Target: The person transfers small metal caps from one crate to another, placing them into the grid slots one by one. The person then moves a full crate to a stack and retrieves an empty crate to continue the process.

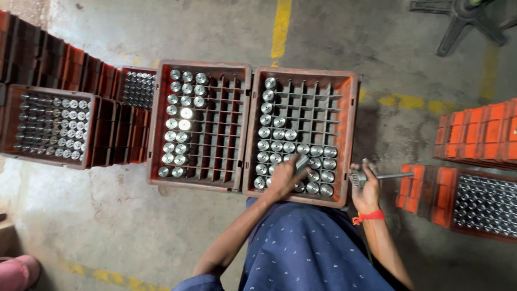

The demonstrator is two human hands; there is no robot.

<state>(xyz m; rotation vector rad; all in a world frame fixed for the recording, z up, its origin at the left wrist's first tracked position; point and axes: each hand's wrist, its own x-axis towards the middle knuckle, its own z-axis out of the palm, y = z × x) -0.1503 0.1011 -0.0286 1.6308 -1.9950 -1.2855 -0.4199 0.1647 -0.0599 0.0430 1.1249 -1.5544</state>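
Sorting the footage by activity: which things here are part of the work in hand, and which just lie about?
In hand: left hand lifting a metal cylinder from the right crate; right hand holding a gauge tool; left crate.

Lying about: stacked crates; chair base.

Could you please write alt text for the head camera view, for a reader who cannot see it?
Seen from above, a person's left hand grips a shiny metal cylinder over a red plastic divided crate partly filled with such cylinders, while the right hand holds a metal tool. A similar crate sits alongside.

Factory floor: crates (301, 134) of machined metal cylinders (276, 146), painted concrete (377, 43).
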